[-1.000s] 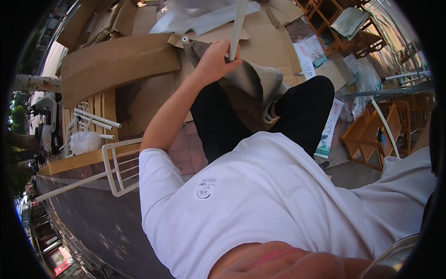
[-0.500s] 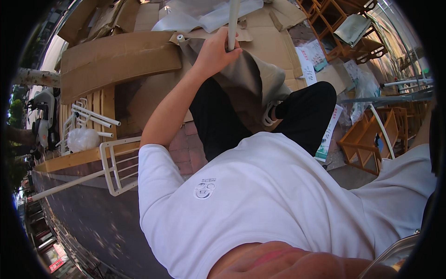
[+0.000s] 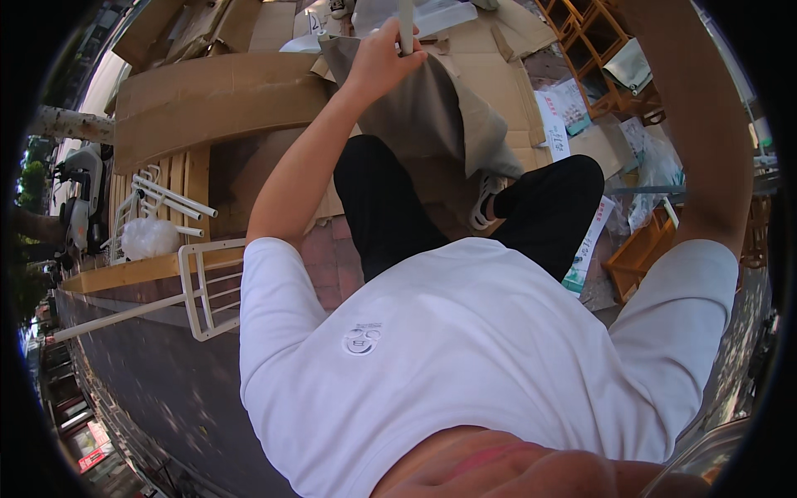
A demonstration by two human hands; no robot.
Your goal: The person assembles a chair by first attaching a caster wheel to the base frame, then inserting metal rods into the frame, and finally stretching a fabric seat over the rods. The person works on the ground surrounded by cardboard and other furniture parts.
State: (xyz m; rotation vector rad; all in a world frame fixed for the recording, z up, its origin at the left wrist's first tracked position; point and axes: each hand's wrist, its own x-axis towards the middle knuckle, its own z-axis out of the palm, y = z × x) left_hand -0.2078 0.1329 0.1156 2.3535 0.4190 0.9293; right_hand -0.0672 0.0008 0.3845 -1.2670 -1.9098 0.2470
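My left hand (image 3: 383, 62) is closed around a white tube (image 3: 406, 25), which runs up past the top edge of the picture. Below that hand hangs a grey-brown sheet of fabric (image 3: 415, 108), draped down toward my knees. Whether the tube passes through the fabric or only stands against it, I cannot tell. At the right, my bare right forearm (image 3: 697, 124) reaches up and out through the top edge. The right hand itself is outside the picture.
Flattened cardboard (image 3: 220, 108) covers the ground ahead and to the left. Orange-brown wooden racks (image 3: 647, 249) stand at the right, beside clear plastic wrapping (image 3: 656, 178) and printed sheets (image 3: 588, 245). On the left are a white metal frame (image 3: 195, 290) and several white tubes (image 3: 174, 203).
My right arm has swung up from the right edge and now stretches toward the top. The left hand, still on the tube, has shifted slightly upward, and the fabric beneath it hangs straighter.
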